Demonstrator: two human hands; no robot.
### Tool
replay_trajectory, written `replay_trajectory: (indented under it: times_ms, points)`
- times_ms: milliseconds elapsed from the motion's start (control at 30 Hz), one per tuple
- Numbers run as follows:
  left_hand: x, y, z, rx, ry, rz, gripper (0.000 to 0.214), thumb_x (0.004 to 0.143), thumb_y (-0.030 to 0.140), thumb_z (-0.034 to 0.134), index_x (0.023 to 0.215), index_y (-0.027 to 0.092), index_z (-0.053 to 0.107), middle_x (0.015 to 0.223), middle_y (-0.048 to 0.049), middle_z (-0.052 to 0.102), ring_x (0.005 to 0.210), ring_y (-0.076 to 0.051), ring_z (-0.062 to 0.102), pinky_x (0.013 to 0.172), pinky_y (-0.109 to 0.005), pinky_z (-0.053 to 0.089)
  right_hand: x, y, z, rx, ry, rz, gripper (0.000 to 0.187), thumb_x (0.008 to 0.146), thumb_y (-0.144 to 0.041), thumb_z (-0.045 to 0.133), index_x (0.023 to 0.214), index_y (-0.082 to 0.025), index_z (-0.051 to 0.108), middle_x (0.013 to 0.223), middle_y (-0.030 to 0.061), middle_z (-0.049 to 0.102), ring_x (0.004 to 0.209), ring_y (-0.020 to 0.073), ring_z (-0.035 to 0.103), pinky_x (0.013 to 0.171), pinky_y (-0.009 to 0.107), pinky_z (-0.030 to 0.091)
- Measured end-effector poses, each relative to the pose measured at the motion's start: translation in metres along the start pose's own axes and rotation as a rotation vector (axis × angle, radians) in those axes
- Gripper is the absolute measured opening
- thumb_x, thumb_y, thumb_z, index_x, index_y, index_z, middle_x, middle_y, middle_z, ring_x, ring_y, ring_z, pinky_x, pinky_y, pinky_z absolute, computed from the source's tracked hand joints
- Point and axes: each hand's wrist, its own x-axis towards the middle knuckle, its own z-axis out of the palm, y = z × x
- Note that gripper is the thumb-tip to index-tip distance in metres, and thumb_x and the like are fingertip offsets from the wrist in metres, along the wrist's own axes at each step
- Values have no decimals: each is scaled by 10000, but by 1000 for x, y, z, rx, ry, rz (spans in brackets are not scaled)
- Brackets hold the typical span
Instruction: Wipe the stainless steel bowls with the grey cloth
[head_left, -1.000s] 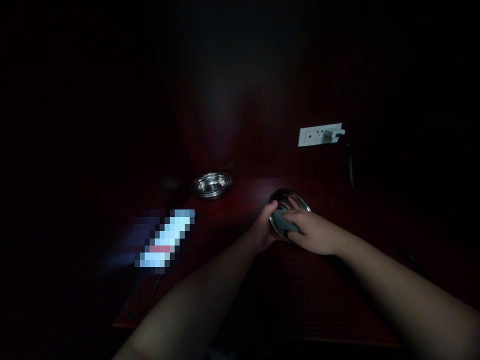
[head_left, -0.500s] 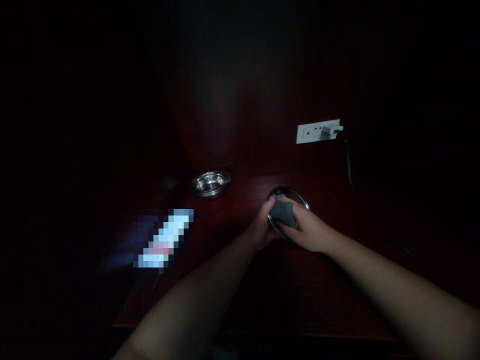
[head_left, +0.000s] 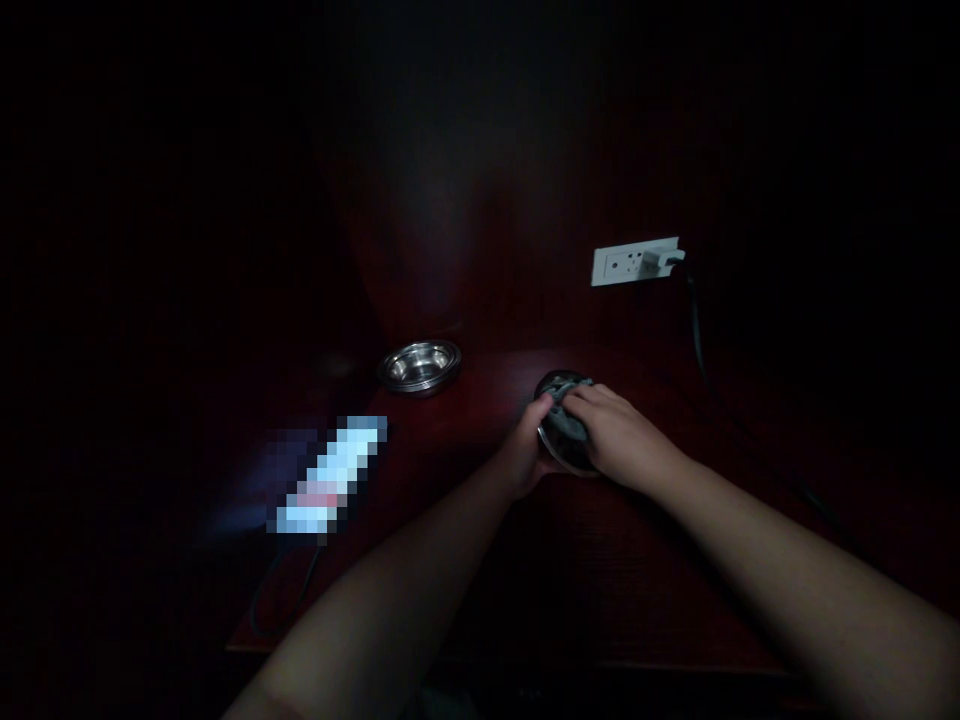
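A round metal bowl [head_left: 564, 452] is tilted between my hands above the dark red table [head_left: 480, 400]. My left hand [head_left: 527, 445] grips its left rim, thumb on the near side and the other fingers hidden beneath. Bunched inside the bowl is a grey-green cloth [head_left: 564, 418]. My right hand [head_left: 619, 435] holds that cloth against the bowl, fingers bent over it and covering the right rim.
Stacked metal bowls [head_left: 420, 368] stand at the back left. A lit, blurred-out phone [head_left: 334, 475] with a cable [head_left: 259, 610] lies at the left. A white wall socket [head_left: 636, 262] holds a plug, whose black cord [head_left: 697, 340] runs down the right side.
My right hand has moved from inside the bowl up to its right rim, fingers now over the cloth. The cloth is more crumpled. My left hand keeps its place.
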Motion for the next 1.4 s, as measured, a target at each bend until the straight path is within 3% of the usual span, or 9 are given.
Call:
replay_trajectory:
  times_ms: [233,367,533,733,867,967,1100,1267,1400]
  points:
    - [2,-2,-2,18,13,-22,497,888,538,426,1125,164,650,1039,-135,709,947,-278,659,765,-458,558,0,3,-5,47,-140,-55,275,733,-58,520,936,-155,679,1006,126,686,957,261,597,893,374,448]
    - [3,-4,-5,30,14,-5,501,858,570,476,1071,159,667,970,-114,714,842,-235,663,693,-375,561,-1,1,-8,214,-191,-111,279,691,-31,479,839,-184,659,905,83,698,868,213,617,836,324,456]
    - [5,-6,-6,31,1,0,557,832,617,485,1070,147,666,934,-117,716,822,-240,668,660,-354,553,-2,0,-8,422,-262,-57,192,719,-68,452,787,-184,590,773,39,656,703,170,582,701,296,461]
    - [5,-7,-7,22,-2,5,598,822,634,493,1086,126,664,951,-129,724,879,-268,677,719,-367,545,-1,-1,0,576,-135,-83,118,726,-128,448,767,-186,541,765,34,617,723,181,567,745,342,480]
    - [5,-8,-8,18,-24,39,584,833,606,499,1152,141,649,995,-122,727,931,-271,676,771,-373,538,-1,-4,6,633,23,-51,91,760,-199,488,810,-190,563,831,50,637,835,214,599,828,394,492]
    - [5,-9,-7,15,-15,54,556,843,583,498,1155,147,646,1014,-125,725,946,-272,677,781,-379,542,-1,-7,9,719,124,52,203,785,-268,542,965,-180,579,966,84,673,922,238,631,842,411,513]
    - [3,-8,-6,-1,7,36,517,866,549,476,1148,151,649,1045,-129,721,982,-275,671,810,-410,550,0,-7,12,912,132,115,375,746,-289,636,1092,-170,551,1135,124,677,949,238,671,802,381,548]
    - [3,-4,-5,-38,23,22,527,891,550,418,1154,155,649,1093,-141,709,1035,-295,654,849,-478,538,5,-2,9,948,135,161,431,675,-206,671,1087,-153,555,1078,111,705,923,230,685,823,378,547]
    - [2,0,-3,-39,21,2,557,908,557,362,1191,162,633,1141,-155,692,1057,-315,643,869,-527,514,6,7,-4,821,197,200,285,721,-183,596,1004,-155,591,929,76,715,804,214,677,752,355,548]
